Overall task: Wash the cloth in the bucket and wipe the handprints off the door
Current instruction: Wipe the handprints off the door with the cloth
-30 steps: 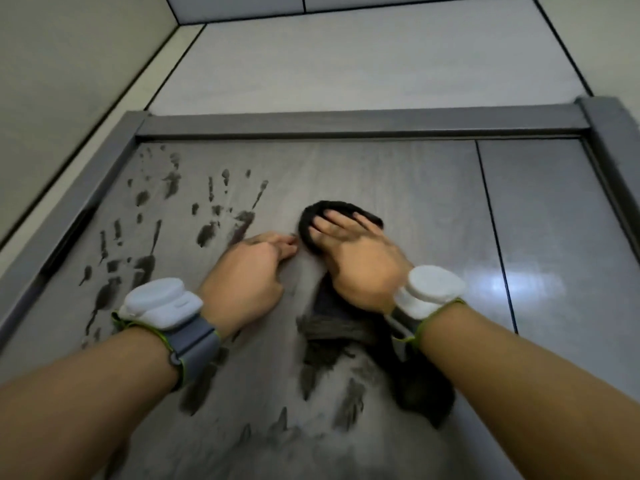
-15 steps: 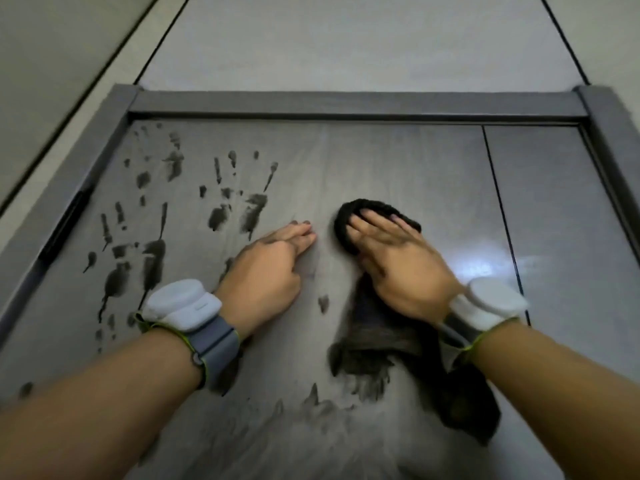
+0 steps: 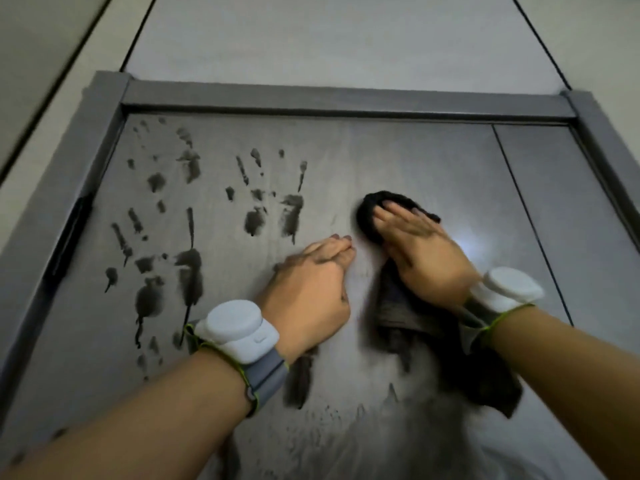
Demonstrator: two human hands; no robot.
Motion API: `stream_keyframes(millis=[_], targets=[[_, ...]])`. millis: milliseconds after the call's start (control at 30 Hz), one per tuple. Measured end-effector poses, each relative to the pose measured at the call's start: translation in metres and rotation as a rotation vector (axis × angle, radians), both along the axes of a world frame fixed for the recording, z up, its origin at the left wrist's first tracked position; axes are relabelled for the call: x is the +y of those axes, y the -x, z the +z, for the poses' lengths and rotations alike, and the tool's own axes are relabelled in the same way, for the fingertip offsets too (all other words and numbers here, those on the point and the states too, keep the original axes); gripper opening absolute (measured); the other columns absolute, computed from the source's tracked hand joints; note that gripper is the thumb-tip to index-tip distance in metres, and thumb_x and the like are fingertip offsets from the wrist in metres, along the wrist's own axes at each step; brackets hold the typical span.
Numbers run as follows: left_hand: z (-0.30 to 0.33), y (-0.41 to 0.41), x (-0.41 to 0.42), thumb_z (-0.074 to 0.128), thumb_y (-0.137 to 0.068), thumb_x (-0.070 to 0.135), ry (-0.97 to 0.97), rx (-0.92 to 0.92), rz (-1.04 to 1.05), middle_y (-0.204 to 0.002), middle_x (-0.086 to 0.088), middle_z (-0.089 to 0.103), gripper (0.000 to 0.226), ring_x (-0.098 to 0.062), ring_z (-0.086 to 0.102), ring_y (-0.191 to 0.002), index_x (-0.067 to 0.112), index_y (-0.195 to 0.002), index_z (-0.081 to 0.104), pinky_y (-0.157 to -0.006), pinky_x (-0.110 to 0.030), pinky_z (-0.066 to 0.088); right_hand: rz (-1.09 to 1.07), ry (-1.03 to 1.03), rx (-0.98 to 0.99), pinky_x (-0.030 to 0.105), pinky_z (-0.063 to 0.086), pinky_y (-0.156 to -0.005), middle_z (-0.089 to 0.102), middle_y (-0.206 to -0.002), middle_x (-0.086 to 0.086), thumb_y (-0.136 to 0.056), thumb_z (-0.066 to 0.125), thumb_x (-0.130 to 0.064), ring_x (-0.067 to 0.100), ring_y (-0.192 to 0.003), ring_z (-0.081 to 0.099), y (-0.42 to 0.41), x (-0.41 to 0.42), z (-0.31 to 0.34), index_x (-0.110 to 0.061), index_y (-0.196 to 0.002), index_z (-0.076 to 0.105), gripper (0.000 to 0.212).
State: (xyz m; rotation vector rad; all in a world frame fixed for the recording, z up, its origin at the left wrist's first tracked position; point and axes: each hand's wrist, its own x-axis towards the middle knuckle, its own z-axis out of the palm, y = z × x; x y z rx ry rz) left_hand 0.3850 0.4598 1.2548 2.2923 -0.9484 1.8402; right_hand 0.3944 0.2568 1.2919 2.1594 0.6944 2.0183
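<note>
Grey door (image 3: pixel 398 161) fills my view. From nine to eleven o'clock, dark handprints (image 3: pixel 187 271) remain unwiped, so I judge much is left. My left hand (image 3: pixel 308 292) rests there, fingers together, loosely curled. At one o'clock my right hand (image 3: pixel 420 251) presses the cloth (image 3: pixel 372 211), fingers straight, slightly apart.

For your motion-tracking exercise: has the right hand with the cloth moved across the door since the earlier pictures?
Yes. The right hand, pressing the dark cloth, has slid rightward, away from the handprints and nearer the door's vertical seam.
</note>
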Motion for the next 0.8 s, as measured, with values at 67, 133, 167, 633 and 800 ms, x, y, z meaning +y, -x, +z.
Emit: stream_keyframes(millis=[67,133,167,633,800], targets=[[0.002,0.0,0.0,0.043,-0.087,0.013,-0.009,-0.002,-0.017,-0.158,0.008,0.026,0.063,-0.008,0.019,-0.145,0.02,-0.148,0.034,-0.116,-0.019,0.01,-0.016,-0.139,0.029,0.04,0.014,-0.12,0.033,-0.153,0.007,-0.097,0.047,-0.008,0.021,-0.145,0.022,0.005,-0.011,0.012,-0.009,-0.142,0.043,0.045],[0.003,-0.001,0.002,0.044,-0.085,0.013,-0.015,-0.007,-0.022,-0.155,0.006,0.032,0.061,-0.012,0.025,-0.142,0.018,-0.146,0.039,-0.118,-0.024,0.019,-0.032,-0.312,0.036,0.035,0.009,-0.12,0.027,-0.156,0.001,-0.097,0.044,-0.009,0.014,-0.147,0.017,0.006,-0.004,0.027,-0.014,-0.145,0.039,0.048],[0.002,0.001,0.002,0.045,-0.083,0.012,-0.019,-0.017,-0.015,-0.15,0.004,0.038,0.058,-0.016,0.031,-0.138,0.016,-0.142,0.045,-0.115,-0.029,0.026,-0.037,-0.367,0.029,0.03,0.007,-0.119,0.025,-0.157,-0.002,-0.098,0.042,-0.01,0.011,-0.147,0.015,0.005,0.004,0.034,-0.017,-0.146,0.037,0.049],[-0.014,0.023,0.005,0.048,-0.085,0.011,0.025,0.052,0.083,-0.127,0.002,0.052,0.041,-0.017,0.045,-0.121,0.016,-0.124,0.062,-0.106,-0.027,0.034,0.024,-0.199,0.034,0.052,0.019,-0.116,0.04,-0.148,0.015,-0.082,0.055,0.009,0.03,-0.142,0.029,0.007,-0.069,0.012,-0.003,-0.135,0.05,0.055],[-0.034,0.024,-0.02,0.047,-0.083,0.007,0.083,0.028,0.052,-0.139,0.002,0.046,0.054,-0.017,0.04,-0.128,0.016,-0.136,0.051,-0.11,-0.027,0.029,0.037,-0.006,0.047,0.049,0.019,-0.117,0.041,-0.149,0.009,-0.072,0.045,-0.013,0.026,-0.142,0.031,0.003,-0.009,-0.047,-0.01,-0.139,0.048,0.067]])
